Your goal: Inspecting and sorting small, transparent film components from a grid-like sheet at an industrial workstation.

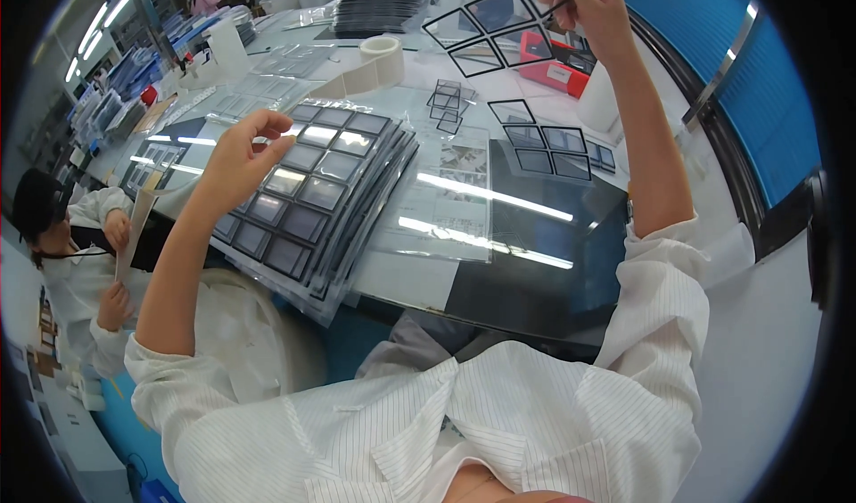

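Up at the far right, my right hand [590, 11] is closed on the corner of a sheet of black square frames [489, 32], which hangs tilted above the table. The panes inside the frames look see-through. My left hand [241, 157] hovers at the left edge of a thick stack of clear plastic sheets [343, 166] with dark-framed grey panes. Its fingers are bent, thumb and forefinger apart, with nothing between them; whether it touches the stack I cannot tell. A smaller piece with black frames [546, 146] lies on the table to the right, near small loose frames [448, 102].
A roll of whitish tape [381, 57] stands behind the stack, its strip running left. A red box [555, 68] sits at the far right. Another tall stack of framed sheets [383, 2] is at the back. To the left, a co-worker [85, 253] holds a pale strip [134, 235].
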A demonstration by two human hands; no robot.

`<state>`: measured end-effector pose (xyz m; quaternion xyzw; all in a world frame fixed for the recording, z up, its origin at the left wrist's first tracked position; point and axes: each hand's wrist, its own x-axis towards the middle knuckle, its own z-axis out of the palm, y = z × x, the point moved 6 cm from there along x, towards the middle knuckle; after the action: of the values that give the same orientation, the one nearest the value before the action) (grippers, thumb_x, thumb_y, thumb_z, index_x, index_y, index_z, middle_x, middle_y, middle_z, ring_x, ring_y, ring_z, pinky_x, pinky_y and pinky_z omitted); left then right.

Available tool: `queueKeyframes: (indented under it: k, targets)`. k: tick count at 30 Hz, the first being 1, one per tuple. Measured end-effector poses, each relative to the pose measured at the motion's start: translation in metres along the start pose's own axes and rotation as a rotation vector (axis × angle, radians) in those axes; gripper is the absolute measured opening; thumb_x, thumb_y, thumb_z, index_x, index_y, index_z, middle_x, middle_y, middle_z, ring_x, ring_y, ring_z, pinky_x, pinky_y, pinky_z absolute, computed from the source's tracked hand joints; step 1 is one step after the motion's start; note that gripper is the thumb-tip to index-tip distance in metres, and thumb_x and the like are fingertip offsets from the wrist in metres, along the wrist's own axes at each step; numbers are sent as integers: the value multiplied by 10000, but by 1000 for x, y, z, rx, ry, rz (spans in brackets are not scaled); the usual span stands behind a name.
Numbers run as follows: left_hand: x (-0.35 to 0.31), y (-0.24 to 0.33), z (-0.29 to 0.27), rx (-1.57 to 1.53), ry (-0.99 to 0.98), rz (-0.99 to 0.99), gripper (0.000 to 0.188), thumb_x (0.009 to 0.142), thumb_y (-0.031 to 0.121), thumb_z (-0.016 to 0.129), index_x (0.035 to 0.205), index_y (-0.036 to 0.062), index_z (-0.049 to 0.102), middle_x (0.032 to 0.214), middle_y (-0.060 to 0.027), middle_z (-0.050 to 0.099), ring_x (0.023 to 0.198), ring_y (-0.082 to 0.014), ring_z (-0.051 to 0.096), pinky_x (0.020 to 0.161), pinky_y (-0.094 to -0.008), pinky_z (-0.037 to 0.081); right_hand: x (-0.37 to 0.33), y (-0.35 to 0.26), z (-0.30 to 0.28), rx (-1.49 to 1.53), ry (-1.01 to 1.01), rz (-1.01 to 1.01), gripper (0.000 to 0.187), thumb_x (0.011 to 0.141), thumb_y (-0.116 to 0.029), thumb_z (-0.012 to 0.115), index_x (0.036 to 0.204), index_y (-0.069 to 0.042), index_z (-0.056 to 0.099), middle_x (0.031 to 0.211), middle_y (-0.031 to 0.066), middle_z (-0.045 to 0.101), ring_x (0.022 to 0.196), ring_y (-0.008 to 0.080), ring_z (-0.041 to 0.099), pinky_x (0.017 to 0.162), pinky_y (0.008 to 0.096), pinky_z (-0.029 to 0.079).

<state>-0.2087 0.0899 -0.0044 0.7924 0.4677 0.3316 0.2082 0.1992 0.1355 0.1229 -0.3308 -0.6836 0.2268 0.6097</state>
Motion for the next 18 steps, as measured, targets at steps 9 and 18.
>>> queueKeyframes:
  k: [9,18]
  targets:
    - [-9,38,2,93,-27,52,334,898,272,652,1111,18,614,1042,-107,657,1006,-207,615,873,-340,489,-15,-25,-11,-29,-20,-15,248,1005,-293,512,944,-54,540,635,56,634,396,77,502,354,199,370]
    - [3,79,36,119,-171,159,374,904,255,664,1175,11,582,1133,-104,619,1071,-181,589,915,-320,497,-33,-42,-18,37,-64,-14,248,1005,-291,515,941,-53,538,629,53,630,396,77,494,355,201,363]
